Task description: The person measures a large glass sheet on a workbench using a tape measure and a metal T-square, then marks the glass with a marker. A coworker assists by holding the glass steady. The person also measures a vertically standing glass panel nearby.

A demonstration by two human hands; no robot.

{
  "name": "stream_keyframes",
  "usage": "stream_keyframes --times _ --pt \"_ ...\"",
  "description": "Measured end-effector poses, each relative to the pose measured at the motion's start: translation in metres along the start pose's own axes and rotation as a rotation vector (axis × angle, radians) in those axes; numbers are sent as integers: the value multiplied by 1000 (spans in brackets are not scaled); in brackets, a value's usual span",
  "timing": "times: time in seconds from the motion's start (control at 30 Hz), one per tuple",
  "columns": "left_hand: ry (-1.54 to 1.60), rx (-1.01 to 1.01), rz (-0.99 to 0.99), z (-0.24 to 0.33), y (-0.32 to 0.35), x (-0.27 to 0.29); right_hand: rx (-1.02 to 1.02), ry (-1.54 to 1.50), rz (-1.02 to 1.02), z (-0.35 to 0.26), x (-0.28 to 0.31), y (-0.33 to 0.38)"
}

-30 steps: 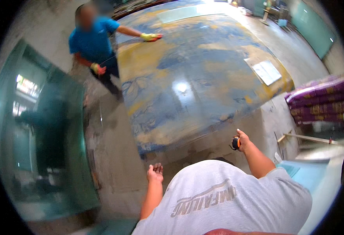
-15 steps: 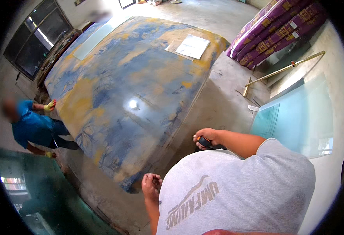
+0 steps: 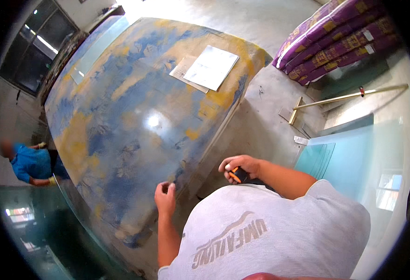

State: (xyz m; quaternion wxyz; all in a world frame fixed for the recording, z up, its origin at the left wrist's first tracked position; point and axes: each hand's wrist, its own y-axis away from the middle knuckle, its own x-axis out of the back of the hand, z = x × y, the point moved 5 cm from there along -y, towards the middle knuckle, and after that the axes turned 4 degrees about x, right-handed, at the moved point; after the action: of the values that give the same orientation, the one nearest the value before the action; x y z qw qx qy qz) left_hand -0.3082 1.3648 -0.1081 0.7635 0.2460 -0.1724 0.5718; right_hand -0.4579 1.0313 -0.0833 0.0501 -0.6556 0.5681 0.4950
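Note:
My right hand (image 3: 248, 164) is closed around a black and orange tape measure (image 3: 238, 174), in front of my body beyond the table's near right edge. My left hand (image 3: 165, 199) is raised by the near edge of the large table (image 3: 121, 109), its fingers curled and pinched together. Whatever those fingers hold, if anything, is too small to make out. A blue and yellow patterned cover lies over the tabletop. White sheets of paper (image 3: 213, 68) rest on it toward the far right, partly over a brown sheet (image 3: 182, 71).
A co-worker in a blue shirt (image 3: 28, 161) stands left of the table, wearing gloves. A clear glass strip (image 3: 98, 49) lies along the table's far left side. Glass panes (image 3: 314, 163) lean at the right, near a wooden bar (image 3: 335, 99) and purple wrapped packs (image 3: 335, 42).
My left hand has lifted up and slightly left, nearer the table. The right hand with the tape measure has shifted a little left. The table shows closer, and the co-worker has moved.

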Motion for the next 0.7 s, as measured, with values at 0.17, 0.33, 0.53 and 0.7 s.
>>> stream_keyframes --times 0.17,0.33,0.53,0.7 --pt "776 482 -288 108 -63 -137 90 -108 161 -97 92 70" --pt "997 532 -440 187 -160 -267 248 -145 291 -174 152 113" --pt "832 699 -200 214 -272 -387 448 -217 487 -167 210 180" --pt "478 712 -20 257 -302 -408 461 -381 705 -89 250 238"
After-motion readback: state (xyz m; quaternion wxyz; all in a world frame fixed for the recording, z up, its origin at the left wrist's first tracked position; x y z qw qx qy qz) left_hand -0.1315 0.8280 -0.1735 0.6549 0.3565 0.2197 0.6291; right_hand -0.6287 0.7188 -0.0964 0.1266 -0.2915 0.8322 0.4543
